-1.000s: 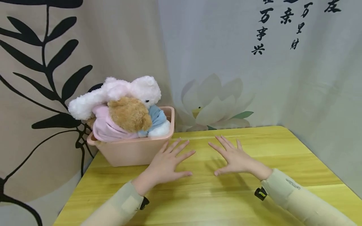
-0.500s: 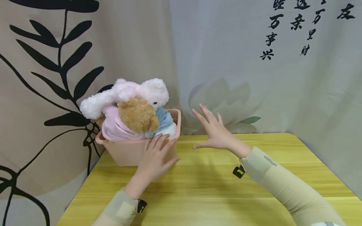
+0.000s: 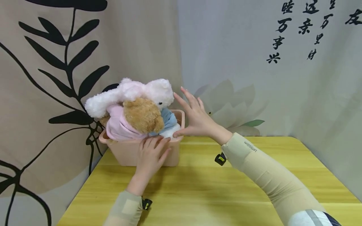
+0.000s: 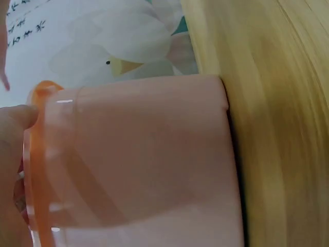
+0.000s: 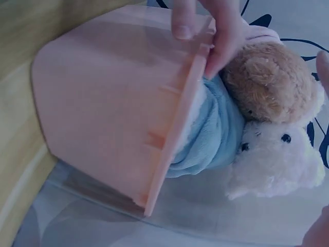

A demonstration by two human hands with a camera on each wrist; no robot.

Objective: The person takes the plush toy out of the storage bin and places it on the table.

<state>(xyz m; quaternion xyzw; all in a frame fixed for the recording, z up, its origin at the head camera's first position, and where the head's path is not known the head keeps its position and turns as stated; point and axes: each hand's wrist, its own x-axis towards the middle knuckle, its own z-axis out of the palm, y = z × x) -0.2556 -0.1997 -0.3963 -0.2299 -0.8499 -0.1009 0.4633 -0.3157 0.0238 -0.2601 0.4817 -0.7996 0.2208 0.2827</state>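
A pink plastic bin (image 3: 124, 155) stands at the table's back left, heaped with plush toys. My left hand (image 3: 150, 157) grips its front rim, thumb outside and fingers over the edge, as the right wrist view also shows. On top of the heap lies a white plush toy (image 3: 159, 89) with black eyes. In front of it is a brown plush head (image 3: 142, 114), between pink cloth (image 3: 120, 125) and blue cloth (image 3: 169, 119). My right hand (image 3: 198, 121) is spread beside the white head at the bin's right end, its fingers extended and holding nothing. The toys' lower parts are hidden inside the bin.
The yellow wood-grain table (image 3: 254, 179) stretches to the right and front of the bin. Behind it hangs a pale curtain (image 3: 226, 47) with printed black leaves, a flower and dark characters. The bin stands close to the table's left edge.
My left hand has moved left from over the table onto the bin's front rim and taken hold. The right hand has risen and moved left to the white plush toy. The view has shifted slightly.
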